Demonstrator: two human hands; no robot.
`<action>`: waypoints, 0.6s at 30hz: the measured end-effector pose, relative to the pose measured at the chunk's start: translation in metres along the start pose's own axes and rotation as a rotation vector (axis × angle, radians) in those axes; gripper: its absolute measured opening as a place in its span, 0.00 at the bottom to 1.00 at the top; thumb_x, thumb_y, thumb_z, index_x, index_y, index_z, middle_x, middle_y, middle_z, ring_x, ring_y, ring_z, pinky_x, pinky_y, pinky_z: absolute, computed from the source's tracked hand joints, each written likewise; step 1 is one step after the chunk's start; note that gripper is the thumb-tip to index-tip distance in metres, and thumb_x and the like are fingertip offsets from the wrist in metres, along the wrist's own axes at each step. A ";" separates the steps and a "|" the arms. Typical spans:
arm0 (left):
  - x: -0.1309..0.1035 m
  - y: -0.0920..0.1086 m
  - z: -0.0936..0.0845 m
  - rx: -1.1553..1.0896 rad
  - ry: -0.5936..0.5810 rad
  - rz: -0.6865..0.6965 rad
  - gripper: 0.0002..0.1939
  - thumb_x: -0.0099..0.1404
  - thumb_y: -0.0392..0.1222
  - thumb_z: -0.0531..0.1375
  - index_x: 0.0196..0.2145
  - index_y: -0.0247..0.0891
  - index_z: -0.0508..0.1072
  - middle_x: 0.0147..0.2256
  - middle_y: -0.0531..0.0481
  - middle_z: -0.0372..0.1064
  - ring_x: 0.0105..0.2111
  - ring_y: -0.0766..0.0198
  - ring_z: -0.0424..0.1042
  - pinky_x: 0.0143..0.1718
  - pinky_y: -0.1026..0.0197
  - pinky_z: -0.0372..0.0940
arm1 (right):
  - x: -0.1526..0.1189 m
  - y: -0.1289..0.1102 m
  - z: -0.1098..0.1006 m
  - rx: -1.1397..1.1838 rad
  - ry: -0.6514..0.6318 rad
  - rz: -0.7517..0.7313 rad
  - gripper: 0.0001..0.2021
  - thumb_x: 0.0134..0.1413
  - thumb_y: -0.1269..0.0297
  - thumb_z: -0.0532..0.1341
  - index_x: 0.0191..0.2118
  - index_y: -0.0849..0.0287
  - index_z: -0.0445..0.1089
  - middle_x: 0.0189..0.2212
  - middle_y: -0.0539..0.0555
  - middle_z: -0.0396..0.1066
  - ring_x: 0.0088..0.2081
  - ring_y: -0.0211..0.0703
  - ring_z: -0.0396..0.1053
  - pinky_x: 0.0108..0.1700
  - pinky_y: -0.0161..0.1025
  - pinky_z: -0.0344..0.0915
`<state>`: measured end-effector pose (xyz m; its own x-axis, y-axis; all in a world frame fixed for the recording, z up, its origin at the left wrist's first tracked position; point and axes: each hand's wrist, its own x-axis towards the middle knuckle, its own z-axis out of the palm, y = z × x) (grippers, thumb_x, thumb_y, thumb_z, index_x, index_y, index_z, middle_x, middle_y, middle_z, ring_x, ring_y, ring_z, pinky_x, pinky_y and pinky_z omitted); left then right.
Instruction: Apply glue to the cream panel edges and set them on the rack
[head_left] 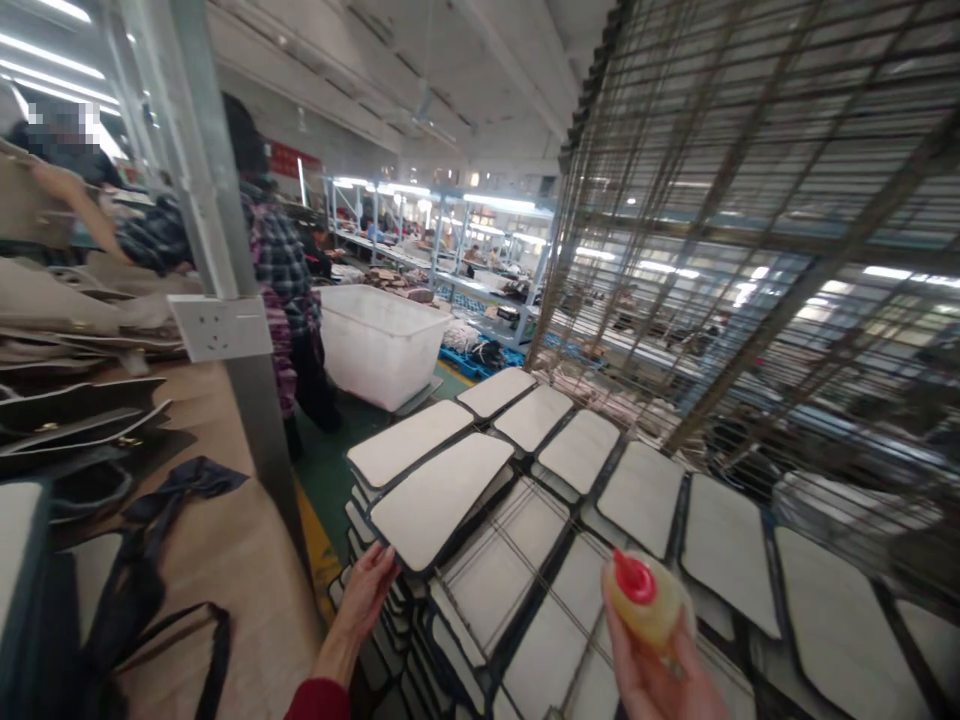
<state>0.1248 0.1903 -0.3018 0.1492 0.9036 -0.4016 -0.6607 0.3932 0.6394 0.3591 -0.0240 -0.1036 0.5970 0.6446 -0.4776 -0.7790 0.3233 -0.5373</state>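
Observation:
My left hand (pixel 367 588) pinches the near corner of a cream panel with a dark border (pixel 447 492), its fingertips at the edge. The panel lies at a slight angle over the left side of a wire rack (pixel 517 575). In my right hand (pixel 660 665) is a squeeze bottle (pixel 660 605) with yellowish contents, its red cap (pixel 634 577) tipped up towards me. My fingers wrap round the bottle, which hangs above the rack. Similar panels, such as a cream panel (pixel 641 495), lie in rows around it, with more layers stacked below.
A raised wire grid (pixel 720 200) slants over the right side. At left, a metal post with a socket box (pixel 220 328) rises by a brown-covered table (pixel 247 470) with dark straps and bag pieces. A white bin (pixel 382 345) stands beyond. Two people are at left.

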 end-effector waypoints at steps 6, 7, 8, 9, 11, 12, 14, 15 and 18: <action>-0.018 0.003 -0.011 0.006 0.056 -0.031 0.14 0.47 0.22 0.65 0.31 0.34 0.75 0.30 0.53 0.76 0.25 0.71 0.72 0.27 0.71 0.68 | 0.021 0.032 0.004 0.296 0.009 0.157 0.11 0.42 0.66 0.71 0.35 0.61 0.75 0.38 0.58 0.76 0.50 0.47 0.69 0.49 0.41 0.69; -0.022 0.004 -0.011 0.000 0.046 -0.029 0.14 0.46 0.23 0.66 0.31 0.34 0.75 0.30 0.53 0.76 0.25 0.71 0.72 0.26 0.71 0.68 | 0.020 0.033 0.006 0.315 0.008 0.173 0.12 0.41 0.67 0.71 0.35 0.62 0.75 0.38 0.59 0.76 0.51 0.48 0.68 0.50 0.41 0.68; -0.025 0.006 -0.010 -0.005 0.035 -0.027 0.15 0.45 0.25 0.68 0.32 0.35 0.75 0.30 0.53 0.76 0.25 0.71 0.72 0.26 0.71 0.68 | 0.019 0.033 0.008 0.332 0.015 0.187 0.13 0.41 0.67 0.72 0.36 0.64 0.75 0.39 0.61 0.75 0.51 0.48 0.68 0.50 0.41 0.67; -0.028 0.007 -0.009 -0.009 0.023 -0.025 0.16 0.43 0.26 0.69 0.32 0.35 0.75 0.30 0.53 0.75 0.25 0.70 0.72 0.26 0.71 0.68 | 0.017 0.031 0.010 0.345 0.018 0.195 0.15 0.41 0.68 0.72 0.37 0.66 0.75 0.40 0.62 0.75 0.52 0.49 0.67 0.51 0.40 0.67; -0.030 0.008 -0.007 -0.020 0.001 -0.018 0.18 0.40 0.29 0.71 0.31 0.35 0.75 0.29 0.54 0.75 0.25 0.69 0.72 0.26 0.71 0.68 | 0.015 0.026 0.011 0.347 -0.012 0.207 0.19 0.40 0.70 0.72 0.41 0.69 0.73 0.42 0.64 0.74 0.52 0.49 0.67 0.51 0.39 0.67; -0.030 0.008 -0.007 -0.027 -0.007 -0.013 0.18 0.39 0.30 0.72 0.30 0.35 0.75 0.28 0.54 0.75 0.26 0.69 0.72 0.27 0.71 0.68 | 0.015 0.023 0.010 0.333 -0.046 0.219 0.20 0.39 0.70 0.72 0.42 0.69 0.73 0.43 0.64 0.73 0.52 0.50 0.67 0.51 0.39 0.67; -0.028 0.007 -0.005 -0.032 -0.038 -0.009 0.18 0.39 0.31 0.73 0.30 0.36 0.75 0.29 0.54 0.75 0.27 0.69 0.73 0.28 0.71 0.68 | 0.018 0.019 0.005 0.286 -0.127 0.244 0.20 0.40 0.72 0.72 0.43 0.67 0.73 0.45 0.62 0.73 0.52 0.50 0.67 0.51 0.40 0.67; -0.026 0.006 -0.005 -0.029 -0.052 -0.007 0.18 0.39 0.32 0.73 0.30 0.36 0.76 0.29 0.53 0.75 0.27 0.68 0.73 0.28 0.71 0.68 | 0.020 0.017 0.001 0.256 -0.149 0.245 0.19 0.41 0.73 0.71 0.43 0.67 0.73 0.45 0.62 0.72 0.51 0.50 0.67 0.51 0.40 0.68; -0.018 0.002 -0.004 -0.001 -0.081 0.010 0.17 0.40 0.34 0.73 0.31 0.36 0.76 0.31 0.51 0.76 0.29 0.68 0.73 0.29 0.71 0.66 | 0.024 0.018 -0.006 0.166 -0.153 0.164 0.16 0.46 0.76 0.66 0.45 0.65 0.72 0.46 0.60 0.72 0.50 0.48 0.68 0.49 0.40 0.69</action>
<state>0.1182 0.1743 -0.2960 0.2018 0.9182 -0.3410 -0.6634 0.3842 0.6420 0.3610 -0.0069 -0.1291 0.4346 0.7906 -0.4314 -0.8909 0.3073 -0.3344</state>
